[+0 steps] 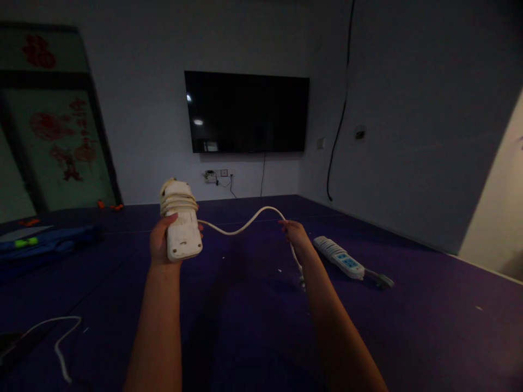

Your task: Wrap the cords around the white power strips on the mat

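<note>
A white power strip point(184, 235) is raised in my left hand point(160, 239), its back with small screw holes turned toward me. Several turns of its cream cord point(178, 202) wrap round the upper end. From there a loose length of cord point(237, 232) runs in a wave to my right hand point(296, 234), whose fingers pinch it. Past the pinch the cord hangs down behind my right forearm, partly hidden. To the right of that forearm a second power strip point(346, 262) lies on the purple floor, its own cord coiled round its far end and its plug point(382, 280) trailing off.
A white cable point(61, 348) curves over the floor at lower left. Farther left lies dark blue cloth point(61, 245) with a bright green item point(26, 242). A television point(247, 112) hangs on the back wall above several sockets point(220, 174). A black cable point(339, 130) dangles along the right wall.
</note>
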Motion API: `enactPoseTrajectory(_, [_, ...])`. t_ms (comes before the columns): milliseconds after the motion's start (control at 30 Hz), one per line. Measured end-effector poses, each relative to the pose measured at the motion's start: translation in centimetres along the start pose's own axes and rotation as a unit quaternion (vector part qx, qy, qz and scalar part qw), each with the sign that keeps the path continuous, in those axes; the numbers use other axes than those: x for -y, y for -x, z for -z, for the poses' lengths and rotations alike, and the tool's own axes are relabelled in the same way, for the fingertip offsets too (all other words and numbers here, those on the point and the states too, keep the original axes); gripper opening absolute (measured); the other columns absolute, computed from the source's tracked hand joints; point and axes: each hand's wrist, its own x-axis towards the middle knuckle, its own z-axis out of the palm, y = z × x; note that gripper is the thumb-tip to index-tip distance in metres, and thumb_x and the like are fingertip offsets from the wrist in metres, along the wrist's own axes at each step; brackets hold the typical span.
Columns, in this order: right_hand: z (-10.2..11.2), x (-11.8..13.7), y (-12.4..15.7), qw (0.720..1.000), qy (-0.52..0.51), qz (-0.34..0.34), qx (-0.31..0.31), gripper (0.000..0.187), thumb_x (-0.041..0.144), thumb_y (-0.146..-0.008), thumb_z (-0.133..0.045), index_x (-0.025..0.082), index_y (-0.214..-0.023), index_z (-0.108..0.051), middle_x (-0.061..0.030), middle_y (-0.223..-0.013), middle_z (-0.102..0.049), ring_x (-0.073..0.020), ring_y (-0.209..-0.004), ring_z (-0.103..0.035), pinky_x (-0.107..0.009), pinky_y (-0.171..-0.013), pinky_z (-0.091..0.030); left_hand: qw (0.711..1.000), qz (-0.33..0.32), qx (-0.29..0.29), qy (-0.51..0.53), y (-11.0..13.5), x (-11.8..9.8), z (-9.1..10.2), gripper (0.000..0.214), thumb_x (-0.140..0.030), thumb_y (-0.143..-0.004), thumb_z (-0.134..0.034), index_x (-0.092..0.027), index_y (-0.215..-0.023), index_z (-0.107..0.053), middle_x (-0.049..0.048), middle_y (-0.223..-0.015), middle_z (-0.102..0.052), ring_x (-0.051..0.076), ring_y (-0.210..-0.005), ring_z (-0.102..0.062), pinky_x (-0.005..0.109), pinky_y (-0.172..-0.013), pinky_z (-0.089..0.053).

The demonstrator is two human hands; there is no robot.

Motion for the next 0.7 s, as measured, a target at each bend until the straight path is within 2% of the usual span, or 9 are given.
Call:
enactPoseTrajectory(100, [-0.4,-0.6,0.1,1.0,0.007,0.007,0.016,0.024,0.026,-0.076,-0.051,0.01,-0.082,-0.068,0.0039,-0.053,-0.047,-0.0059,-0.041,-0.036,-0.019,-0.041,-0.029,0.996,-0.085,0.032,0.0,0.5,-0.3,-0.1,0.049,-0.026,-0.068,-0.053,-0.017,-0.116,-0.053,0.007,-0.088,-0.071,0.018,-0.056,-0.064,0.028,-0.046,-0.054])
enactPoseTrajectory(233, [-0.9,-0.9,0.2,0.999,0.018,0.02,0.036,0.022,0.023,-0.077,-0.049,0.01,-0.081,-0.066,0.0042,-0.052,-0.049,-0.0064,-0.041,-0.04,-0.018,-0.041,-0.031,0.993,-0.095,0.063,-0.012,0.8,-0.7,-0.1,0.052,-0.029,-0.067,-0.057,-0.02,-0.118,-0.053,0.0065,-0.097,-0.07,0.017,-0.058,-0.063,0.027,-0.046,-0.054])
enactPoseTrajectory(433, [-1.4,-1.7,0.2,0.996,0.063,0.031,0.06,0.013,0.016,-0.072,-0.052,0.013,-0.072,-0.065,0.0036,-0.047,-0.054,-0.0074,-0.04,-0.045,-0.017,-0.043,-0.034,0.992,-0.047,0.102,-0.059,0.6,-0.6,0.1,0.061,-0.035,-0.065,-0.058,-0.016,-0.123,-0.05,0.0107,-0.095,-0.068,0.017,-0.057,-0.061,0.027,-0.046,-0.051])
enactPoseTrajectory(567, [-1.8,-2.4,0.5,0.991,0.102,0.041,0.074,0.012,0.011,-0.067,-0.055,0.013,-0.068,-0.066,0.0021,-0.045,-0.056,-0.01,-0.042,-0.05,-0.019,-0.045,-0.037,0.993,0.026,0.071,-0.095,0.6,-0.2,-0.4,0.064,-0.037,-0.065,-0.057,-0.01,-0.122,-0.049,0.0122,-0.084,-0.067,0.018,-0.056,-0.061,0.028,-0.046,-0.051])
enactPoseTrajectory(633, [-1.8,-2.1,0.6,0.989,0.116,0.057,0.066,0.021,0.007,-0.063,-0.056,0.015,-0.078,-0.069,0.0001,-0.055,-0.063,-0.0134,-0.053,-0.058,-0.022,-0.052,-0.043,0.991,0.053,0.046,-0.111,0.6,0.1,-0.9,0.066,-0.037,-0.065,-0.058,-0.01,-0.124,-0.047,0.0112,-0.08,-0.067,0.019,-0.054,-0.062,0.029,-0.045,-0.051])
enactPoseTrajectory(700, [-1.6,-1.1,0.7,0.988,0.126,0.08,0.04,0.037,0.004,-0.061,-0.055,0.016,-0.093,-0.069,-0.0046,-0.077,-0.07,-0.0174,-0.074,-0.064,-0.027,-0.068,-0.048,0.989,0.065,0.033,-0.133,0.7,0.4,-1.5,0.069,-0.036,-0.064,-0.059,-0.011,-0.126,-0.042,0.0098,-0.076,-0.067,0.019,-0.051,-0.061,0.029,-0.042,-0.049])
